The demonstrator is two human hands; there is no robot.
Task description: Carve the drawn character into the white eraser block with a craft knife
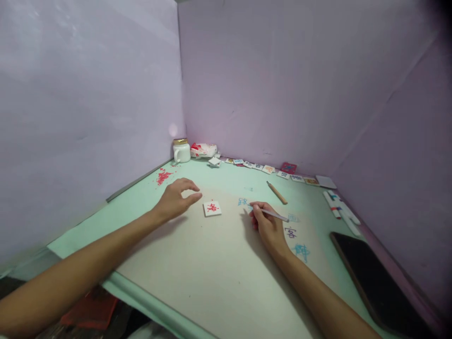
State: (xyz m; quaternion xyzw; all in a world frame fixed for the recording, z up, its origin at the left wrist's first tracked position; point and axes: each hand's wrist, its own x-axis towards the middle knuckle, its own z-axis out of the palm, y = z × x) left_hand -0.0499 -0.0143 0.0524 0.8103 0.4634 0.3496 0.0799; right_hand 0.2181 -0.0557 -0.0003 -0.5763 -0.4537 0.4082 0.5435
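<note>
A small white square block [212, 208] with a red character on its top lies flat on the table in front of me. To its left, my left hand [176, 197] hovers, thumb and fingers apart and holding nothing. On the right side, my right hand [266, 221] grips a slim grey pen-like tool [275, 214] between thumb and fingers. The tool's working tip is too small to make out. Blue and purple characters [291, 232] are drawn on the table covering around that hand. Beyond it lies a wooden-handled carving knife [277, 192].
A white mug [181, 152] with a gold lid stands in the far corner beside a white-and-red packet [204, 150]. Red crumbs [164, 176] lie at left. Several small marked blocks [257, 166] line the back wall. Markers [341, 211] and a black phone [374, 278] lie at right.
</note>
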